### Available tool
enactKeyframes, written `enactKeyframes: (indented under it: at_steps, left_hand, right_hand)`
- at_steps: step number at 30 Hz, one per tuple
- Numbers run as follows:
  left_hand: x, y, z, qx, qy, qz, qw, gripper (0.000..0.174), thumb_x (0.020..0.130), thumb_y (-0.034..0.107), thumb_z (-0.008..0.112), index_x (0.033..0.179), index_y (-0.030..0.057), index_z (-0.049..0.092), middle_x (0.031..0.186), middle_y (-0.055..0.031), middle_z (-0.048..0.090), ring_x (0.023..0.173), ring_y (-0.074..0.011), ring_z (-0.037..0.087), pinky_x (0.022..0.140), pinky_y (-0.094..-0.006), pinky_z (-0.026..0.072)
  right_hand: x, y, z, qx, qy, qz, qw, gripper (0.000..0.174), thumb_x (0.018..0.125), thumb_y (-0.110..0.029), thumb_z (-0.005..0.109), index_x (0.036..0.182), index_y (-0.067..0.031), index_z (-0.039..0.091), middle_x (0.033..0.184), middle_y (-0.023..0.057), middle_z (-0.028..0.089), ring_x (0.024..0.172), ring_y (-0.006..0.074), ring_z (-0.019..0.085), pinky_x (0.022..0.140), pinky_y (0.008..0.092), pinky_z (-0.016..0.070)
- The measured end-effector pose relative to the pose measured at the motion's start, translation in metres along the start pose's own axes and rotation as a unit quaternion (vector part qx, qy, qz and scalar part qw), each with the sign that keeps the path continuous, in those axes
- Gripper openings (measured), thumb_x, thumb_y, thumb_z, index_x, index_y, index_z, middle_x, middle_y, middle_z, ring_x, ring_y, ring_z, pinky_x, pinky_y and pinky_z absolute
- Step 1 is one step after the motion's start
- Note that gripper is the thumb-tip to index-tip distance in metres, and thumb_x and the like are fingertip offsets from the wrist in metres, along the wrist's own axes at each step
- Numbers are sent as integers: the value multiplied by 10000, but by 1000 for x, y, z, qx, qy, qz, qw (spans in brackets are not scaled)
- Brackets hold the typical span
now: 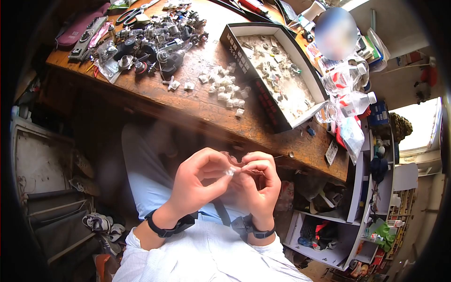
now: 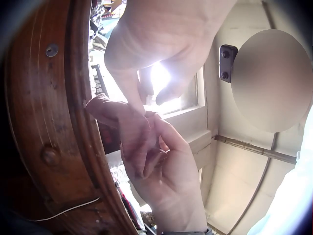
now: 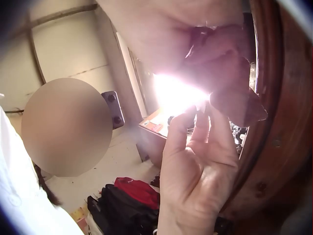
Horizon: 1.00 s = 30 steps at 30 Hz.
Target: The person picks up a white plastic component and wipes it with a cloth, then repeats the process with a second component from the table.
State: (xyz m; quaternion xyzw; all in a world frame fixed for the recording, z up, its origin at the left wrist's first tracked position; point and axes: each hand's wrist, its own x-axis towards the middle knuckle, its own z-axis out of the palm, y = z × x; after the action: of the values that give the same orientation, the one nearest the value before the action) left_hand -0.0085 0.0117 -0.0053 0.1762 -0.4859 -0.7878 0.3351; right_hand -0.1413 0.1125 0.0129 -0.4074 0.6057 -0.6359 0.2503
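At lower centre, the left hand [image 1: 196, 179] pinches the small white part [image 1: 229, 172]; the right hand [image 1: 259, 188] grips brown cloth-like material [image 3: 239, 105]. Steady the part; apply light fingertip pressure.

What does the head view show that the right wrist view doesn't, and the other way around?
Only the head view shows the box, plastic bottles and shoes.

Only the right wrist view shows a small black block with two round spots and a brown beam overhead.

Both share the left hand, the right hand holding a thin brown sheet, the wooden desk and the white shirt.
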Motion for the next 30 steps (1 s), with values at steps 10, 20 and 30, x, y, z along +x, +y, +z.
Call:
enactKeyframes:
  at_steps: [10, 20, 30]
  left_hand:
    - [0, -1, 0, -31, -11, -11, 999, 194, 868, -41, 670, 1049, -33, 600, 1102, -108, 643, 1046, -165, 661, 935, -308, 547]
    - [0, -1, 0, 13, -4, -10, 1000, 181, 844, -45, 684, 1021, -29, 647, 1083, -94, 649, 1013, -160, 677, 904, -293, 559]
    - [3, 5, -3, 106, -44, 25, 993, 208, 825, -126, 657, 1020, -60, 628, 1086, -118, 640, 987, -175, 686, 904, -299, 581]
  right_hand:
    - [1, 3, 1, -108, 19, -84, 990, 169, 783, 52, 748, 914, -18, 668, 905, 94, 632, 872, 210, 593, 766, 293, 476]
    - [1, 1, 3, -119, 24, -75, 990, 185, 773, 50, 765, 918, -18, 672, 898, 89, 634, 844, 202, 584, 726, 286, 469]
    - [0, 3, 0, -88, 7, -69, 994, 170, 802, 57, 747, 936, -9, 666, 958, 92, 609, 855, 168, 580, 711, 255, 475]
